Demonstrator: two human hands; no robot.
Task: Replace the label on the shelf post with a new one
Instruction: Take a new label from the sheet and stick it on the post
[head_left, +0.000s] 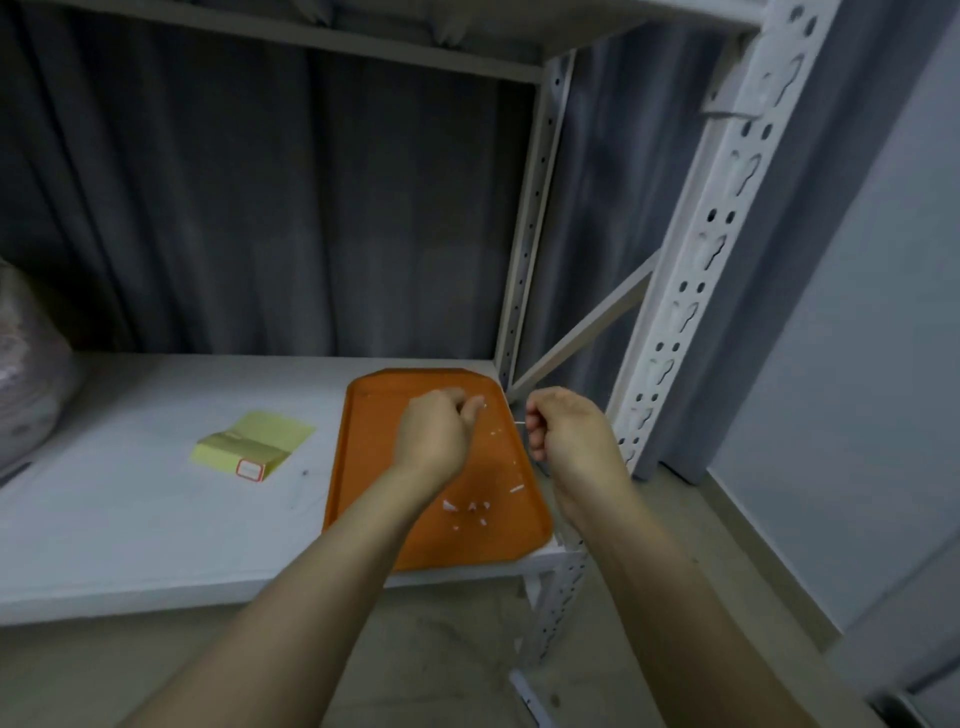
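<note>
Grey curtains hang behind the white shelf, where an orange tray strewn with paper scraps sits near the shelf post. The left hand curls above the tray, hiding part of it; I cannot tell whether it holds anything. The right hand pinches a white sliver at the tray's edge. The yellow label pad lies well to the left.

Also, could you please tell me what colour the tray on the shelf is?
The tray is orange; the head view shows it.

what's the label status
Left hand over orange tray, right hand beside it, both curled, contents unclear. Label scraps in tray. Label pad on shelf. Nothing in the way.
</note>
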